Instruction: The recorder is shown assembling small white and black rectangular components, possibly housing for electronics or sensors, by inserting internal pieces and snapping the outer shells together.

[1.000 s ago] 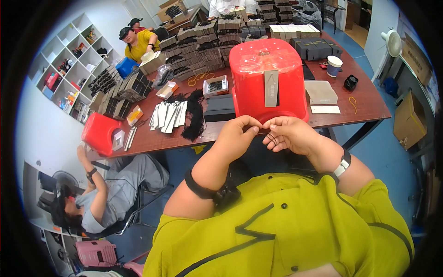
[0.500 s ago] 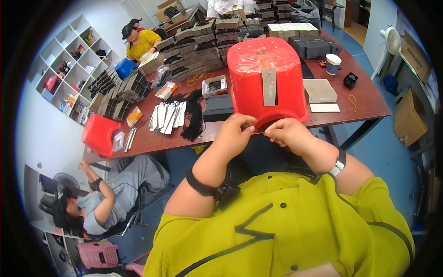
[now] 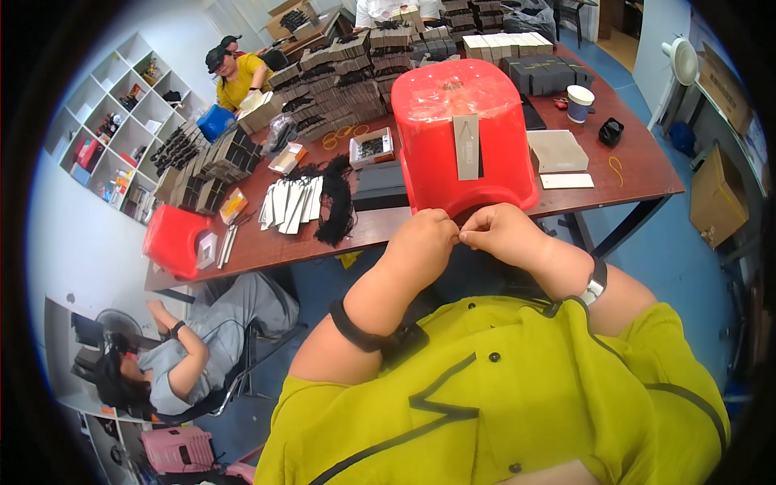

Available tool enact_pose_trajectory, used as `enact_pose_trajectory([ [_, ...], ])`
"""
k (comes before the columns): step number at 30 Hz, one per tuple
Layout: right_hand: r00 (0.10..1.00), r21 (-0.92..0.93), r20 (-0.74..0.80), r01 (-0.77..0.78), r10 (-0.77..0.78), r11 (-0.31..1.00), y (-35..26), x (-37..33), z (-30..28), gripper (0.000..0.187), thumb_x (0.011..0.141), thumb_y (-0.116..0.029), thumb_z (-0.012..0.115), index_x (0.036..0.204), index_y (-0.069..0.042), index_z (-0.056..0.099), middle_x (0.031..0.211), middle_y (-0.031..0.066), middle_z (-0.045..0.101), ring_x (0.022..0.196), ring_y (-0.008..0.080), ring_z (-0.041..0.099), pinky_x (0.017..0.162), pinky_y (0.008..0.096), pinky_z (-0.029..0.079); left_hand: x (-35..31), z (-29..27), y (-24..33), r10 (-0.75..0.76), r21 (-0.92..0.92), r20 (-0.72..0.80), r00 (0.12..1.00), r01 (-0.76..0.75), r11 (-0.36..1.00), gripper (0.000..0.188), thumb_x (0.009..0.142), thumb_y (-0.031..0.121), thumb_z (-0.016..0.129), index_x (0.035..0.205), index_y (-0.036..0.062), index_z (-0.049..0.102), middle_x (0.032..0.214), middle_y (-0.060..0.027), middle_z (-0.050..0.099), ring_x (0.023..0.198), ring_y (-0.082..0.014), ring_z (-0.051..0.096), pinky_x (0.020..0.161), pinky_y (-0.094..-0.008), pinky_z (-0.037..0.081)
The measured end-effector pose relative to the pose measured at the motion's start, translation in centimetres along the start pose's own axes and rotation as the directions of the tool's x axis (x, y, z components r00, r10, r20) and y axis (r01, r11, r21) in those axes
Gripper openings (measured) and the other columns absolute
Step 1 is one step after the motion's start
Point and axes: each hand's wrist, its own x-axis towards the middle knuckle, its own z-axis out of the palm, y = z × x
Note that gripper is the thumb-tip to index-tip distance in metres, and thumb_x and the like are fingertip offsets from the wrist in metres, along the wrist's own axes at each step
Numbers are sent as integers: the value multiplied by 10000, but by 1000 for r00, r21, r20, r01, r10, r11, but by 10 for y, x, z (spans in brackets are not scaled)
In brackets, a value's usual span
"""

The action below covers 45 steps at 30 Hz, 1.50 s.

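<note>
My left hand (image 3: 423, 242) and my right hand (image 3: 504, 233) meet fingertip to fingertip at the table's front edge. Both are closed in a pinch; whatever lies between the fingers is too small to make out. Just beyond them stands an upturned red plastic stool (image 3: 428, 162), with clear tape across its top. A grey hang tag (image 3: 466, 149) hangs down its near side, a dark strip showing behind it. Left of the stool lie a bundle of black strings (image 3: 337, 202), a fan of white tags (image 3: 291, 204) and a small box of black pieces (image 3: 372, 149).
Tall stacks of tags (image 3: 347, 85) fill the back of the table (image 3: 307, 249). To the right are a beige block of tags (image 3: 558, 151), a paper cup (image 3: 579, 105) and a black roll (image 3: 610, 132). A co-worker (image 3: 182, 356) sits at left by another red stool (image 3: 174, 241).
My hands have come together; a small gap showed between their fingertips before. The left hand has turned and moved slightly right. The hang tag stays on the stool.
</note>
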Motion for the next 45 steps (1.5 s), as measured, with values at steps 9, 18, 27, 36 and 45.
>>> enact_pose_trajectory([
  [9, 963, -15, -63, 260, -261, 965, 7, 4, -5, 58, 791, -53, 606, 794, -5, 573, 718, 57, 589, 676, 117, 561, 616, 264, 452, 2, -14, -4, -236, -254, 51, 971, 241, 937, 110, 711, 75, 704, 775, 3, 652, 717, -113, 599, 681, -257, 588, 614, -329, 462],
  [18, 951, -149, -90, 281, -296, 948, -1, -2, -2, 120, 786, -84, 613, 851, 10, 649, 779, 117, 643, 736, 191, 620, 673, 286, 482, 2, -12, -4, -235, -257, 12, 972, 230, 938, 107, 712, 73, 703, 770, -3, 654, 713, -117, 601, 663, -251, 591, 602, -322, 461],
  [27, 909, -267, -127, 354, -397, 896, -1, -4, 0, 119, 788, -114, 642, 838, -7, 655, 759, 109, 630, 708, 194, 608, 645, 291, 474, 6, -16, -11, -411, -541, 362, 836, 548, 638, 98, 761, 88, 693, 773, -5, 662, 745, -48, 633, 644, -132, 571, 565, -267, 443],
  [36, 768, 172, -327, 622, -551, 764, 17, 0, 19, 194, 862, -35, 591, 1046, 1, 641, 880, 62, 593, 815, 121, 572, 721, 225, 451, 5, 41, 3, -257, -846, 241, 936, 73, -528, 142, 857, 178, 632, 917, 51, 623, 827, -7, 617, 773, -103, 539, 710, -250, 425],
  [45, 970, 959, 73, -4, -233, 283, 25, 8, 21, 166, 907, -147, 553, 990, -25, 628, 884, 11, 593, 777, 75, 524, 722, 220, 411, 2, 47, 12, -417, -912, -375, 828, -250, 325, 82, 788, -73, 647, 838, -14, 619, 885, -30, 535, 840, -124, 561, 750, -219, 454],
])
